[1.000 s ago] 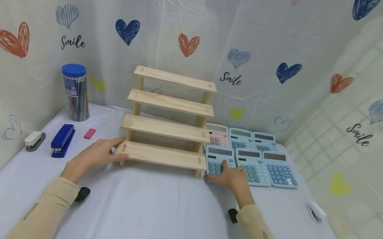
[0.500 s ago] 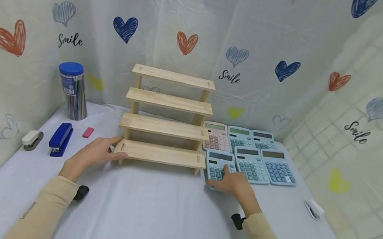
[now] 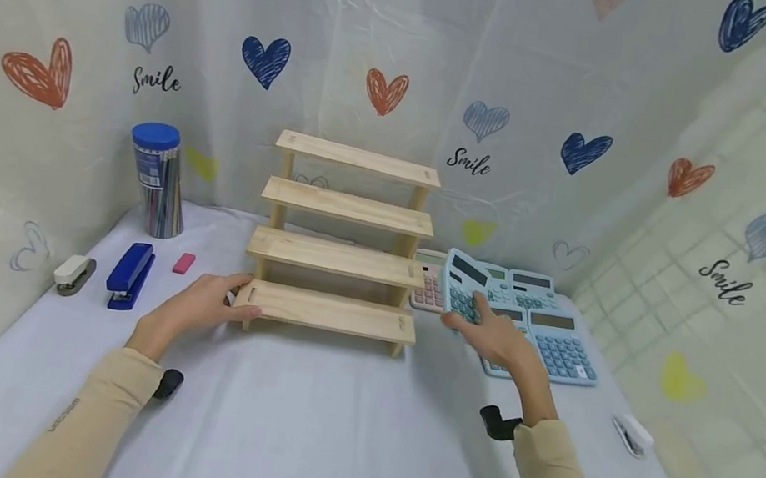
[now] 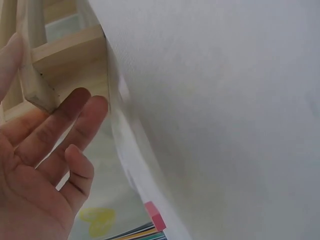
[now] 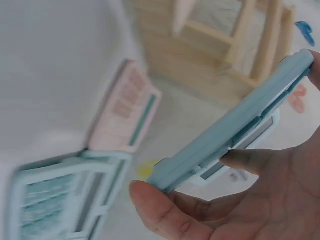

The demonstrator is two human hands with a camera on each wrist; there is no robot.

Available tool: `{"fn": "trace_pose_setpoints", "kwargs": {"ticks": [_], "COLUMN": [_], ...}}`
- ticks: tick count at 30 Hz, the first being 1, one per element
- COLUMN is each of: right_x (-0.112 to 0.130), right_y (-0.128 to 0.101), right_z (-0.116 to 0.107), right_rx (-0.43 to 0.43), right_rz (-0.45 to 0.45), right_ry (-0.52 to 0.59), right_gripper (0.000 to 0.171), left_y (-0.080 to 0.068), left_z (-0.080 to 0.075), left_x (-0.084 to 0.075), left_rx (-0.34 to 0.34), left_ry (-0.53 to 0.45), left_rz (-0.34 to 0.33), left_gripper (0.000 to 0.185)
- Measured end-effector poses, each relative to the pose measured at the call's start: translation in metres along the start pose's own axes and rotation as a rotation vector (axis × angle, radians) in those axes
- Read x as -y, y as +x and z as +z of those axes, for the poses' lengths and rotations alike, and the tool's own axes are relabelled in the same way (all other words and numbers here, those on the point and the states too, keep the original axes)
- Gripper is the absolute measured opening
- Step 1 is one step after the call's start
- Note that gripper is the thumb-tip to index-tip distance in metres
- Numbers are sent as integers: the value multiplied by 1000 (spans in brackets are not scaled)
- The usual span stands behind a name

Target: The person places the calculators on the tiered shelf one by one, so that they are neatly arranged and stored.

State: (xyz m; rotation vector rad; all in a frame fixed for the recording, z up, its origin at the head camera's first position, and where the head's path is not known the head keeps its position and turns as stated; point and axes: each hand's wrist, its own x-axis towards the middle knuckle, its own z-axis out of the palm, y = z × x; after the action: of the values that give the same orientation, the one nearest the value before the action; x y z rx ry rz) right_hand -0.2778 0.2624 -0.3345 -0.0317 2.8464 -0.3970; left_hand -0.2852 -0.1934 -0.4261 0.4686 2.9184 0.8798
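Fingers and thumb of the right hand (image 3: 503, 339) pinch the near edge of a flat light-blue plastic calculator (image 3: 465, 285), raised and tilted just right of the stepped pale wooden rack (image 3: 340, 240). It looks light, rigid and smooth, so gripping both long edges seems safest. Relaxed left hand (image 3: 196, 308) fingers rest on the rack's bottom-left corner.

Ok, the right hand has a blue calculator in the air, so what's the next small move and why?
Probably carry the calculator left and set it on the wooden rack: the right hand holds it lifted beside the rack's bare steps, and the left hand rests on the bottom step's end, bracing it.
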Motion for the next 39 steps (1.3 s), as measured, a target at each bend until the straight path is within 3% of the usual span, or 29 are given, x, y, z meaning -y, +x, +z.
{"fn": "trace_pose_setpoints", "kwargs": {"ticks": [8,16,24,31,39], "right_x": [63,137,173,198,227], "right_y": [20,62,108,126,141], "right_z": [-38,-69,-75,-71,-63], "right_rx": [-149,-323,-487,-476,-473], "right_rz": [-85,-145,-126,-131,-202], "right_ry": [-40,-75,-259,-299,-343], "right_gripper": [103,105,93,108,107], "left_y": [5,10,11,8,6], "left_z": [2,-2,6,4,1], "left_x": [1,2,1,1,2], "left_rx": [-5,-3,21,19,8], "left_ry": [1,-13,-35,-37,-27], "left_rz": [-5,-8,-12,-13,-27], "left_gripper": [80,80,77,76,77]}}
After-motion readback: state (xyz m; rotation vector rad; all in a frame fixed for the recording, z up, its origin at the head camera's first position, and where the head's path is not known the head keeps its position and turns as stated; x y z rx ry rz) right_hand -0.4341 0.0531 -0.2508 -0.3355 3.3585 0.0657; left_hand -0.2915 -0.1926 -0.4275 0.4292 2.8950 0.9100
